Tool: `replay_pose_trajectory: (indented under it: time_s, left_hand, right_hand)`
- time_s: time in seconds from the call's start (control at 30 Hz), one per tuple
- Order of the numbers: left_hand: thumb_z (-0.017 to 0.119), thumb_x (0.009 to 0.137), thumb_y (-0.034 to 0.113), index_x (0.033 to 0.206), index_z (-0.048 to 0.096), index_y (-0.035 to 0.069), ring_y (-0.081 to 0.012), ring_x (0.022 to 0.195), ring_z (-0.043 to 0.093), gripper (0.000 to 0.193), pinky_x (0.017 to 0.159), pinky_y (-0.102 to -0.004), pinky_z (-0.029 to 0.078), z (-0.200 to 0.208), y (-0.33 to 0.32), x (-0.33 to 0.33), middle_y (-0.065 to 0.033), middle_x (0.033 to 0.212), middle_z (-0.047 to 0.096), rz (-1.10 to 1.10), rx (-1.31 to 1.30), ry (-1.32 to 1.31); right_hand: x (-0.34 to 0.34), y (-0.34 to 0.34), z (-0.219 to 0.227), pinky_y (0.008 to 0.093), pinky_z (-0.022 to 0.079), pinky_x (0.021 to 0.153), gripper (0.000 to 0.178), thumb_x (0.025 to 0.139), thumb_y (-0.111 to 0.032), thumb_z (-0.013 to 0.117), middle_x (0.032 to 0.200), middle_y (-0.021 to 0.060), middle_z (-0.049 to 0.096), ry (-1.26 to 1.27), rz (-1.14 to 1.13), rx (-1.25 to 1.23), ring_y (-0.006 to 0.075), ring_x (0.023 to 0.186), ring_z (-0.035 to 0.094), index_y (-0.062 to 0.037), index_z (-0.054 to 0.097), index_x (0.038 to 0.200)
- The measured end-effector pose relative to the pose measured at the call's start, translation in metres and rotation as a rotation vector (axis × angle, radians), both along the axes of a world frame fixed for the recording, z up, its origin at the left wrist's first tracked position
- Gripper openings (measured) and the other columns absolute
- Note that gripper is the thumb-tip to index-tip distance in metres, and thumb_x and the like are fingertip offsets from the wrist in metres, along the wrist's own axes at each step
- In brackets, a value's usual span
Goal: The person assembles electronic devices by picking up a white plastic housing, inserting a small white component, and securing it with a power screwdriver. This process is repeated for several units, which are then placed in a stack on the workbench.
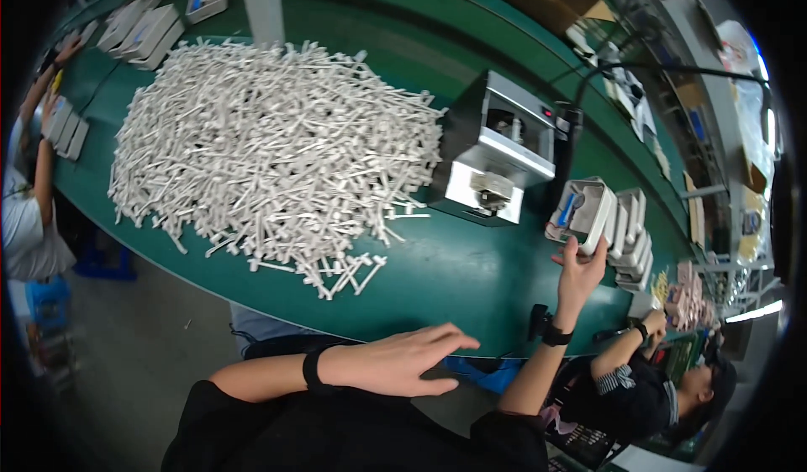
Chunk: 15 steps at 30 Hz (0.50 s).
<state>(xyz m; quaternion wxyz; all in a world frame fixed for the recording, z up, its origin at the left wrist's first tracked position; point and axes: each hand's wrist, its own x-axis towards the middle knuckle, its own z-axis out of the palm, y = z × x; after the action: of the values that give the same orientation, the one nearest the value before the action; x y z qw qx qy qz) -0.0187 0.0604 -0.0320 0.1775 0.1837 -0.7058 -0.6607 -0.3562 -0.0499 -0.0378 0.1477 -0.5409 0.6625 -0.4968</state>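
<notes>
Looking down in the head view, the right hand (pixel 580 274) touches the near end of a grey tray (pixel 602 216), right of the machine (pixel 500 148) on the green bench (pixel 471 279); whether its grip is closed cannot be told. Left hand (pixel 395 361): open, empty. Step in hand, as judged: tray handling. Next move calls for steady fingers, clear of the stacked trays (pixel 636 241).

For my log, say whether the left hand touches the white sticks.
No: the left hand hangs open, apart from the white sticks.
</notes>
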Motion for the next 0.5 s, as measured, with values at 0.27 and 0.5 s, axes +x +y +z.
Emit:
replay_pose_trajectory:
  time_s: [0.27,0.5]
  left_hand:
    - [0.069,0.101,0.026,0.153,0.044,0.003,-0.0287,0.127,0.058,0.062,0.107,-0.0396,0.048,0.011,0.010,0.090,-0.0154,0.140,0.054,0.222,-0.034,-0.078]
    - [0.072,0.098,0.020,0.146,0.055,0.002,-0.0241,0.116,0.065,0.054,0.101,-0.0390,0.052,0.048,-0.006,0.174,-0.0128,0.134,0.063,0.559,-0.020,-0.123]
  right_hand:
    - [0.002,-0.022,-0.001,0.0299,0.053,0.050,0.049,0.100,-0.022,0.074,0.074,0.0093,0.068,0.463,-0.115,0.105,0.0137,0.061,0.066,0.0069,0.056,0.135]
    - [-0.059,-0.031,-0.017,0.0359,0.052,0.058,0.050,0.097,-0.030,0.079,0.071,0.0110,0.069,0.696,-0.182,0.033,0.0196,0.058,0.064,0.0086,0.062,0.124]
